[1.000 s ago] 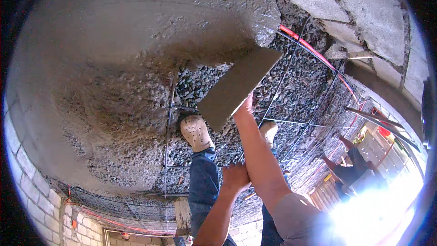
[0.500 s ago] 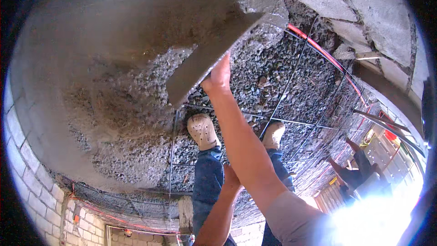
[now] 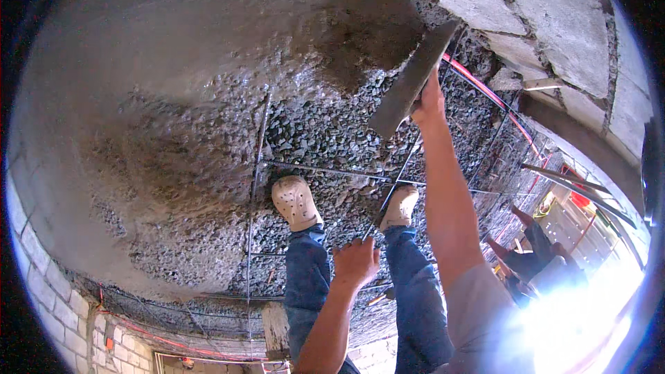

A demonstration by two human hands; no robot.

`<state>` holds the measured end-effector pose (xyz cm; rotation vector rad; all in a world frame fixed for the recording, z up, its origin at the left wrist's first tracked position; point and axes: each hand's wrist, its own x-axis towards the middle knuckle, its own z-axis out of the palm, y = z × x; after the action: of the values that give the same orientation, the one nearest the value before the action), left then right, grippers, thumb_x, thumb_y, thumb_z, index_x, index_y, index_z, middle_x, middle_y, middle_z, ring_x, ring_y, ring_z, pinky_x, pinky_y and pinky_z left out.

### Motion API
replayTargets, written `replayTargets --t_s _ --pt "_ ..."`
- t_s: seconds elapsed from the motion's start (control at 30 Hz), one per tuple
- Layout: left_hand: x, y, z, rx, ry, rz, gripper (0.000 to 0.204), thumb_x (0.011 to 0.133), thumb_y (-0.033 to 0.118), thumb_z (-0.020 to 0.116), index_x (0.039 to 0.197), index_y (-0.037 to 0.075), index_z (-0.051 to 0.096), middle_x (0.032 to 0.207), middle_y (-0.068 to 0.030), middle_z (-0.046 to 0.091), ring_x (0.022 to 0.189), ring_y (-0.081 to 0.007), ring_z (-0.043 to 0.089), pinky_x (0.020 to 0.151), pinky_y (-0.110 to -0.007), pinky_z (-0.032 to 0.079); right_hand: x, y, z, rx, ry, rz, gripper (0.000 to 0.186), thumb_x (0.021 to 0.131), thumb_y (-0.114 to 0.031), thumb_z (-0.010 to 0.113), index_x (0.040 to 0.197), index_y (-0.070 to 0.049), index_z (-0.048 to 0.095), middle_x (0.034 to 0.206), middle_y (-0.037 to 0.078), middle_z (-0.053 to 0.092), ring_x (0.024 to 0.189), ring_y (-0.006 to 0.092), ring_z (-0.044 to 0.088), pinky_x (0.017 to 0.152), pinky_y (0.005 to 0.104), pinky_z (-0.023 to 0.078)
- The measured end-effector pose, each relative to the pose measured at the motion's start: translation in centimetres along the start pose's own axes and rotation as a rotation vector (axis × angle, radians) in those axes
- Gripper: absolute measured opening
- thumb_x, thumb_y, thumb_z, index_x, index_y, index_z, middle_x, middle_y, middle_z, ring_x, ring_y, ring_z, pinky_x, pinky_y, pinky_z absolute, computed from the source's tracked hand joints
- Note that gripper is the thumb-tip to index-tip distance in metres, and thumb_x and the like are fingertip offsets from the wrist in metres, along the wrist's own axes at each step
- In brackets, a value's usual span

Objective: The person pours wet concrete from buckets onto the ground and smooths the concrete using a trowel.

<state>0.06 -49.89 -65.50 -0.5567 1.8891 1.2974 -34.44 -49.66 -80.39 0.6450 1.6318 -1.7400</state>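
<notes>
My right hand (image 3: 430,100) grips a wide, mortar-coated flat trowel (image 3: 414,79), tilted beside the upper right edge of the wet grey concrete (image 3: 194,34). My left hand (image 3: 355,261) is curled at lower centre near my jeans leg, its knuckles up; what it holds, if anything, is hidden. Beneath the trowel lie loose gravel (image 3: 305,131) and thin steel bars (image 3: 325,171). My feet in beige clogs (image 3: 294,201) stand on the gravel.
A block wall (image 3: 554,34) runs along the upper right with red conduit (image 3: 478,83) below it, another block wall (image 3: 48,284) lower left. Loose boards or bars (image 3: 575,180) lean at right. Another person (image 3: 537,242) is at the far right, beside bright glare.
The trowel in my right hand moved up-left across the concrete, then swung right toward the conduit and wall, more upright. The smeared concrete edge looks changed. My left hand shows more fully now.
</notes>
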Motion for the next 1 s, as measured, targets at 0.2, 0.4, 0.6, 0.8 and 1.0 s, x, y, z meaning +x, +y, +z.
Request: replayTargets --t_s 0.2,0.4,0.6,0.8,1.0 --pt "0.2 -0.2 -0.7 0.020 -0.044 -0.025 0.029 0.087 0.034 0.053 0.101 0.009 0.058 0.087 -0.0166 0.065 0.082 -0.0360 0.064 0.071 -0.052 0.049 -2.0 2.9 7.2 -0.117 0.057 0.137 0.043 0.092 -0.057 0.048 0.084 -0.015 0.057 0.058 -0.002 0.048 0.047 0.0098 0.038 0.044 0.0264 0.037" --pt "0.5 0.2 -0.1 0.021 -0.028 -0.023 0.031 0.087 0.033 0.053 0.108 0.011 0.059 0.092 -0.0164 0.066 0.086 -0.0352 0.064 0.075 -0.052 0.049 -2.1 5.0 11.7 -0.121 -0.007 0.083 0.052 0.089 -0.058 0.051 0.104 -0.009 0.057 0.065 0.002 0.051 0.051 0.0114 0.045 0.047 0.0279 0.040" --pt "0.9 0.7 0.1 0.049 -0.034 -0.048 0.031 0.087 0.034 0.053 0.107 0.011 0.060 0.092 -0.0172 0.066 0.084 -0.0351 0.065 0.075 -0.052 0.049 -2.9 4.3 17.3 -0.253 -0.089 0.029 0.047 0.087 -0.049 0.061 0.103 -0.005 0.053 0.059 -0.003 0.042 0.047 0.0090 0.042 0.046 0.0258 0.039" --pt "0.6 0.2 0.3 0.059 0.079 0.008 0.027 0.087 0.033 0.055 0.100 0.009 0.059 0.080 -0.0156 0.067 0.072 -0.0349 0.066 0.068 -0.051 0.050 -7.6 2.2 12.8 -0.227 -0.216 -0.162 0.030 0.088 -0.030 0.065 0.102 -0.006 0.054 0.068 -0.001 0.050 0.054 0.0069 0.046 0.050 0.0229 0.039" --pt "0.7 -0.8 -0.2 -0.024 0.148 0.035 0.026 0.086 0.031 0.056 0.100 0.009 0.060 0.078 -0.0150 0.067 0.069 -0.0334 0.066 0.063 -0.049 0.051 -7.2 4.3 18.1 -0.659 0.020 -0.427 0.034 0.083 -0.016 0.060 0.111 0.001 0.052 0.083 0.014 0.060 0.071 0.0224 0.060 0.067 0.0339 0.049"
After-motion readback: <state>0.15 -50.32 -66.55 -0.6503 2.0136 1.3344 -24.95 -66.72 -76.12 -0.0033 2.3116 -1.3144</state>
